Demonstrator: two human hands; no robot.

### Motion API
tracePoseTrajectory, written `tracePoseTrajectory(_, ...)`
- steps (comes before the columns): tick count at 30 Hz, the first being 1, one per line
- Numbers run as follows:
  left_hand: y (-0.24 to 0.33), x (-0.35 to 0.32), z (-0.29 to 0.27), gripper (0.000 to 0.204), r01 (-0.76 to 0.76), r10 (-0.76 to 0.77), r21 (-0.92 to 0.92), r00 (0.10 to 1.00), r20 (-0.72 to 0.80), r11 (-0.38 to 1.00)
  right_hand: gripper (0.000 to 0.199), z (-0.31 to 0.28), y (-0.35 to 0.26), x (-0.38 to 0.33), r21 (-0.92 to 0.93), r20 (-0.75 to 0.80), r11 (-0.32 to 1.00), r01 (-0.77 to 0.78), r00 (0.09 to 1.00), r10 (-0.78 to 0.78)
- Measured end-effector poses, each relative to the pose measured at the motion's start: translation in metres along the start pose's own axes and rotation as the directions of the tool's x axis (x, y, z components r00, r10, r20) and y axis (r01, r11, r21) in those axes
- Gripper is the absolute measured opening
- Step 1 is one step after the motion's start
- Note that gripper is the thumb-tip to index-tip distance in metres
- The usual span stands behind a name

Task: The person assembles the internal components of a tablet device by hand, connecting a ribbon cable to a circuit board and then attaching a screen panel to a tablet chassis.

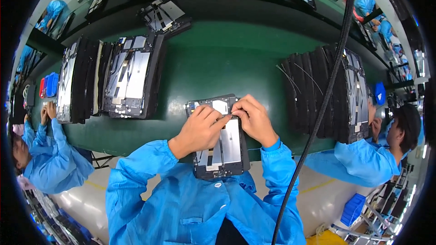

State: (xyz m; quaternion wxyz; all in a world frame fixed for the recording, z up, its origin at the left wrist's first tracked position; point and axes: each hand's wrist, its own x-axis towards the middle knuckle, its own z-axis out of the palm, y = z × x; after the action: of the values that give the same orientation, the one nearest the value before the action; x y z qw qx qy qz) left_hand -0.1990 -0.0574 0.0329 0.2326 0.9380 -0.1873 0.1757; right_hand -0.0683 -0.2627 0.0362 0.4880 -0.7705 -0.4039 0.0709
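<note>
An opened tablet (232, 146) with bare silver panels and black circuit parts lies in front of me at the table's near edge. It seems to rest on another dark tablet, whose edge shows behind it. My left hand (198, 129) reaches over its left side, fingers bent and the index fingertip at the upper right part. There my right hand (255, 120) has thumb and index finger pinched together at the tablet's right edge. The fingertips of both hands nearly meet. Whatever sits between them is too small to make out.
Stacks of opened tablets stand on the green table (218, 68): a left stack (128, 79) and a right stack (318, 93) with thin wires. Another tablet (164, 16) lies at the back. A thick black cable (323, 109) hangs across the right. Co-workers (59, 159) sit on both sides.
</note>
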Motion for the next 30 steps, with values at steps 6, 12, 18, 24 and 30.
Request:
tracePoseTrajectory(6, 0.000, -0.001, -0.001, 0.053, 0.045, -0.045, 0.025, 0.999, 0.009, 0.999, 0.013, 0.004, 0.005, 0.014, -0.037, 0.077, 0.998, 0.044, 0.996, -0.041)
tracePoseTrajectory(12, -0.002, -0.005, 0.003, 0.055, 0.058, -0.057, 0.027, 0.998, -0.016, 0.998, 0.014, 0.006, 0.003, 0.020, -0.082, 0.090, 0.993, 0.087, 0.993, -0.079)
tracePoseTrajectory(18, -0.004, -0.005, 0.003, 0.055, 0.066, -0.067, -0.009, 0.997, -0.028, 0.998, 0.011, 0.010, 0.004, 0.013, -0.071, 0.073, 0.995, 0.076, 0.995, -0.071)
tracePoseTrajectory(24, -0.005, -0.007, 0.005, 0.053, 0.060, -0.060, -0.009, 0.997, -0.043, 0.998, 0.010, 0.009, 0.002, 0.020, -0.107, 0.080, 0.991, 0.080, 0.994, -0.071)
tracePoseTrajectory(30, -0.004, -0.005, 0.001, 0.048, 0.032, -0.032, -0.004, 0.999, -0.037, 0.999, 0.013, 0.006, -0.003, 0.028, -0.161, 0.130, 0.978, 0.131, 0.985, -0.110)
